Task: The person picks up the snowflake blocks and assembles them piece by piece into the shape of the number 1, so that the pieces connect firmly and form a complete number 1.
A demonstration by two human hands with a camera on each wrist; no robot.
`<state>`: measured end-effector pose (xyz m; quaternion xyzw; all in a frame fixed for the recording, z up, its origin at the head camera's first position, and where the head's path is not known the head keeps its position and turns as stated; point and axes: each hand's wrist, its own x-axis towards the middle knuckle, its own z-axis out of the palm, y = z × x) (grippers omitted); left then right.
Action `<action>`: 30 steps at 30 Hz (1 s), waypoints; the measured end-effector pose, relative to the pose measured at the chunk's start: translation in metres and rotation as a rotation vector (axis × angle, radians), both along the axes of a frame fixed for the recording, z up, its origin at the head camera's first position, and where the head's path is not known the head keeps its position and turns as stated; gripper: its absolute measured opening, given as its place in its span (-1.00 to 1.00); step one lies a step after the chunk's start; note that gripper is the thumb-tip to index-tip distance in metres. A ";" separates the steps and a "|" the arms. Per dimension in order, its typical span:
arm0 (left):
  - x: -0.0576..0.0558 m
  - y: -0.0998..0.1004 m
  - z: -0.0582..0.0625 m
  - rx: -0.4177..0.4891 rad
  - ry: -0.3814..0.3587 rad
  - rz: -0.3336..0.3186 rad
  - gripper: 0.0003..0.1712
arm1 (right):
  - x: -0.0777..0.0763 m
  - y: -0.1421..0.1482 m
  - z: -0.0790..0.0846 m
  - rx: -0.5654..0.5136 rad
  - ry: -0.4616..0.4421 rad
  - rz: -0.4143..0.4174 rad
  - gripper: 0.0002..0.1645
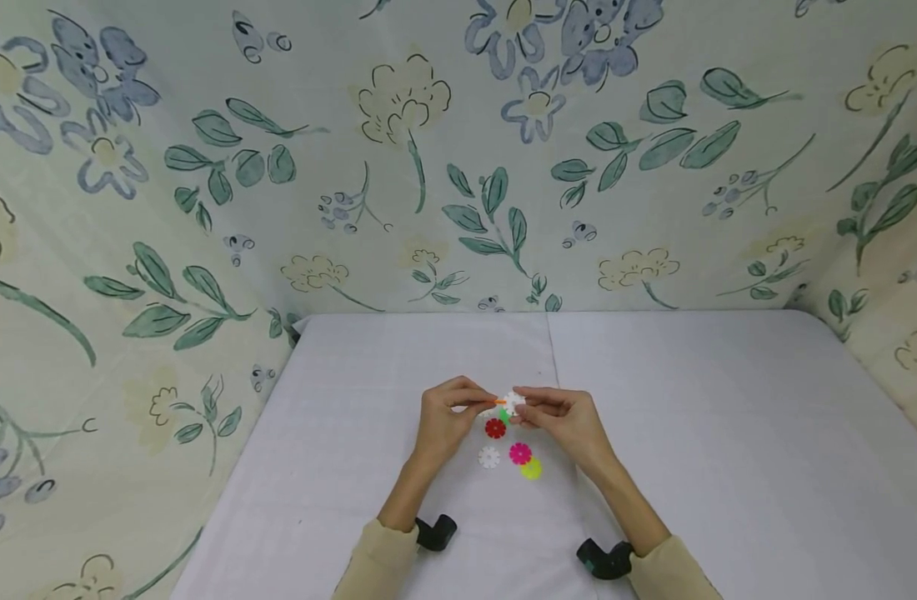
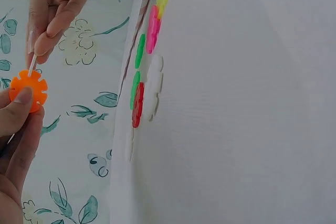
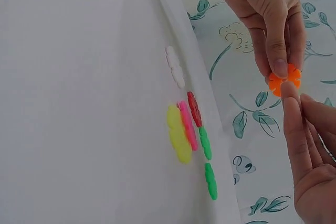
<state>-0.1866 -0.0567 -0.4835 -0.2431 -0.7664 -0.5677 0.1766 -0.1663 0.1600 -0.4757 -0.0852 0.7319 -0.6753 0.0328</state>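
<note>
Between the thumb and fingers of my left hand (image 1: 445, 421) I pinch an orange notched plastic disc (image 2: 33, 81). My right hand (image 1: 574, 423) pinches a white notched disc (image 1: 513, 402), which shows edge-on in the left wrist view. The two discs meet at their rims, the white one's edge at the orange one's upper side; how deep it sits in a notch I cannot tell. Under my hands lie a red disc (image 1: 495, 428), another white disc (image 1: 489, 457), a pink disc (image 1: 520, 453), a yellow disc (image 1: 531, 469) and two green discs, one green disc (image 3: 210, 180) nearer my right hand.
A white cloth (image 1: 353, 433) covers the table, with a crease running down it. Floral fabric (image 1: 398, 192) hangs behind and at both sides. Black wrist devices (image 1: 438, 533) sit beside both sleeves. The pink and yellow discs overlap in the head view.
</note>
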 end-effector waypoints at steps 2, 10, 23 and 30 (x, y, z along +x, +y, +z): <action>0.001 0.001 0.001 0.009 0.008 -0.007 -0.91 | 0.001 0.000 0.001 0.002 -0.004 0.006 -0.58; 0.003 0.004 0.000 0.036 0.008 -0.018 -0.90 | 0.003 0.000 0.001 -0.021 -0.004 0.028 -0.59; 0.002 0.001 0.003 -0.025 -0.159 -0.083 -0.84 | -0.001 0.004 -0.004 0.022 -0.018 0.027 -0.59; 0.001 0.001 0.004 -0.080 -0.282 -0.164 -0.59 | -0.003 0.003 -0.003 0.035 -0.051 0.040 -0.53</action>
